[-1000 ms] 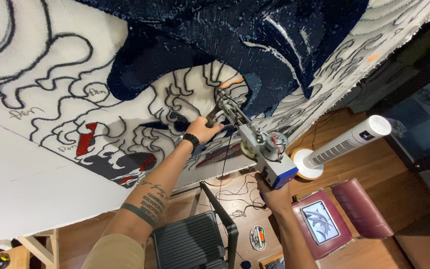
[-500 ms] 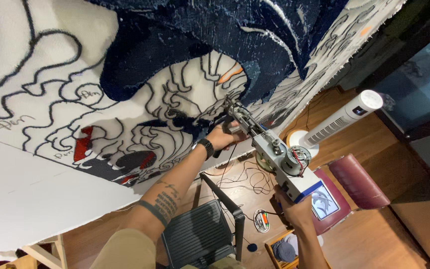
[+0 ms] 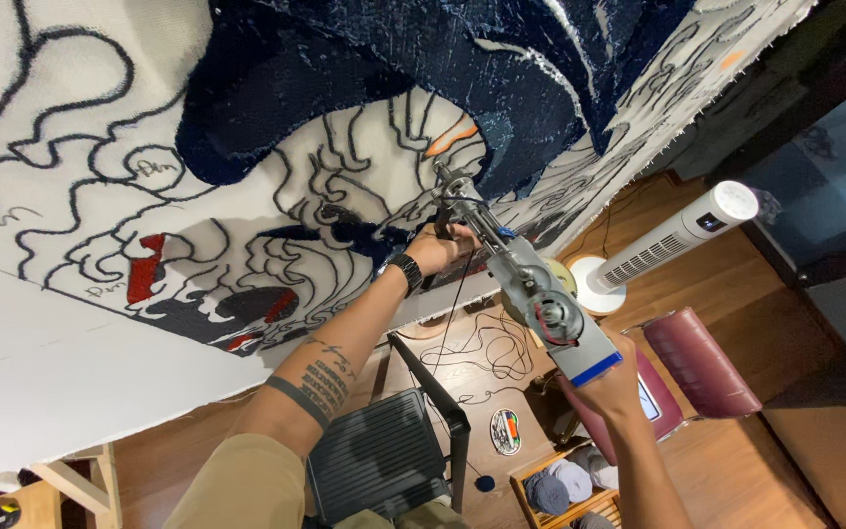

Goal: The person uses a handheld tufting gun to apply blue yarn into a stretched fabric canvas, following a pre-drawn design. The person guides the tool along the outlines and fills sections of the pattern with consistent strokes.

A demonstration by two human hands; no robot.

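Note:
My two hands hold a grey metal tufting gun [image 3: 531,284] against a large stretched cloth [image 3: 247,196] drawn with black outlines and partly filled with dark blue, red and orange pile. My left hand [image 3: 440,249], with a black wristband, grips the gun's front handle close to the cloth. My right hand [image 3: 607,380] grips the rear handle under the gun's blue-edged body. The gun's tip [image 3: 446,179] touches the cloth at the edge of the dark blue area. A thin dark yarn [image 3: 454,294] hangs from the gun.
A white tower fan [image 3: 668,240] stands on the wooden floor to the right. A dark red stool [image 3: 702,362], a black chair [image 3: 384,460], loose cables [image 3: 482,348] and a wooden crate with yarn cones [image 3: 560,485] lie below. A dark glass panel [image 3: 834,176] is at far right.
The gun and both hands have shifted along the cloth, the tip now nearer the dark blue pile; my view has swung so the floor and fan sit more to the right.

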